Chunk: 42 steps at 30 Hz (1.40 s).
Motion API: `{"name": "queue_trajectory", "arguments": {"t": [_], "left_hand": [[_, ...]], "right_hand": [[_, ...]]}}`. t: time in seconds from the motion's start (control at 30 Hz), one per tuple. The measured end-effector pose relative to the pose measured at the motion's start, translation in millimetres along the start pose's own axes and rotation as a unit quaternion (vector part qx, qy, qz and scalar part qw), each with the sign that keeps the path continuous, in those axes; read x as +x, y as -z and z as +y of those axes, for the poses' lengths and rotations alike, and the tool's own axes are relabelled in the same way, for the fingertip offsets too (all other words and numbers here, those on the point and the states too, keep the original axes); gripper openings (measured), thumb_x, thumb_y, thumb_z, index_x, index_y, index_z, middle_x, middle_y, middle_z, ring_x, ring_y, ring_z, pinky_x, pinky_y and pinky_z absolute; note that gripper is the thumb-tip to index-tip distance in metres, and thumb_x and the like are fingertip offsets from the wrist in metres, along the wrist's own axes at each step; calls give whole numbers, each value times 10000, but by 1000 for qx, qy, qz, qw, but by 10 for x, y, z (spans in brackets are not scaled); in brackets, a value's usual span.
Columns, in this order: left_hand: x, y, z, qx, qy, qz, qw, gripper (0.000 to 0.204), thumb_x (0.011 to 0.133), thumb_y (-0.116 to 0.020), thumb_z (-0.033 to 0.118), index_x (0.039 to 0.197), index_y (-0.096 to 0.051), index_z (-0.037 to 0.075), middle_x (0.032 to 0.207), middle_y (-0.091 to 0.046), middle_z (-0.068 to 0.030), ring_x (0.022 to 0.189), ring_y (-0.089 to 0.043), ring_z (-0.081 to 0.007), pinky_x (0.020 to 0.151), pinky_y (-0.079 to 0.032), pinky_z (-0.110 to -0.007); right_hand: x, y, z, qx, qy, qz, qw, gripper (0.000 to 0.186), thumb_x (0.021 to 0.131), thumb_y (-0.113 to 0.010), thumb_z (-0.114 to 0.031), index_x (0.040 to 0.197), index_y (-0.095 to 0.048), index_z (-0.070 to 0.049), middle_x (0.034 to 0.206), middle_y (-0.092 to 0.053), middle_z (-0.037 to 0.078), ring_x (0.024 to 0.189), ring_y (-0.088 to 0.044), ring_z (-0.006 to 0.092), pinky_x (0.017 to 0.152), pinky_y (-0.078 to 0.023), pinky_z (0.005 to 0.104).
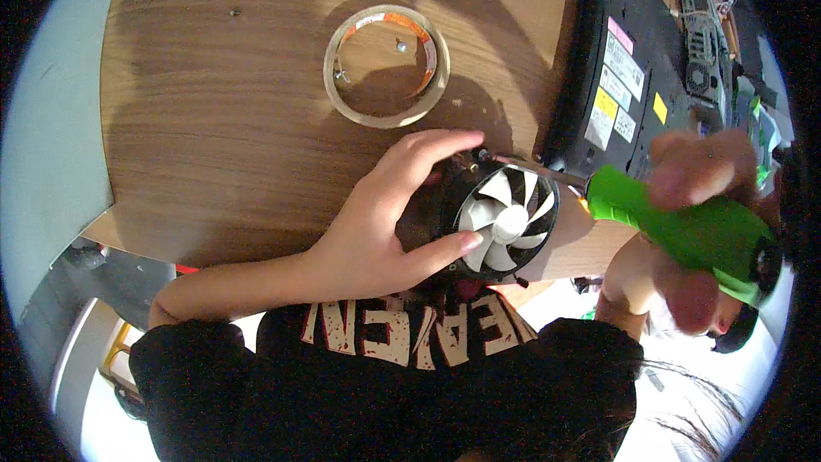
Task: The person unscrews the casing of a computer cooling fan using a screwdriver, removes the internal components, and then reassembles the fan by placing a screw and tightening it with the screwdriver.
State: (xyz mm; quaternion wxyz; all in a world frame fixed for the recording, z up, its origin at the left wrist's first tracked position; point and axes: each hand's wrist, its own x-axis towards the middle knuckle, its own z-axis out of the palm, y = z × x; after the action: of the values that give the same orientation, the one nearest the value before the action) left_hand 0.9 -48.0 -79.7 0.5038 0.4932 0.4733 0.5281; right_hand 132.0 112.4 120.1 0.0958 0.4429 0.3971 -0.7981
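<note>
My left hand (368,205) grips a cooling fan (510,222) with white blades and a black frame, thumb on the near side and fingers round the far side. My right hand (705,169), blurred, is closed round the thick green handle of a screwdriver (617,194). Its metal shaft points left, with the tip at the fan's far corner, close to my left fingertips. Whether the tip sits in a screw there I cannot tell. Beyond the fan, a roll of tape (333,90) lies flat on the table with small screws (401,47) inside its ring.
The wooden table (214,120) spreads ahead and to the left. At the right lies a black device (586,60) with several labels on it, perhaps a laptop turned over. Past it stand a grey metal part (699,51) with slots and other clutter. A small dark speck (235,12) shows at the far left.
</note>
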Motion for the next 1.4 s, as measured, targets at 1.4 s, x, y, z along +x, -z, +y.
{"name": "queue_trajectory", "arguments": {"t": [1.4], "left_hand": [[-11, -102, -50, -31, -11, -24, 999, 608, 806, -685, 181, 1323, -386, 68, 1259, -451, -142, 1175, -463, -254, 953, -420, -372]], "right_hand": [[61, -273, 503, -559, 581, 331, 490, 529, 902, -448, -464, 911, -639, 29, 803, -619, 160, 720, -585, 246, 633, -450, 309]]}}
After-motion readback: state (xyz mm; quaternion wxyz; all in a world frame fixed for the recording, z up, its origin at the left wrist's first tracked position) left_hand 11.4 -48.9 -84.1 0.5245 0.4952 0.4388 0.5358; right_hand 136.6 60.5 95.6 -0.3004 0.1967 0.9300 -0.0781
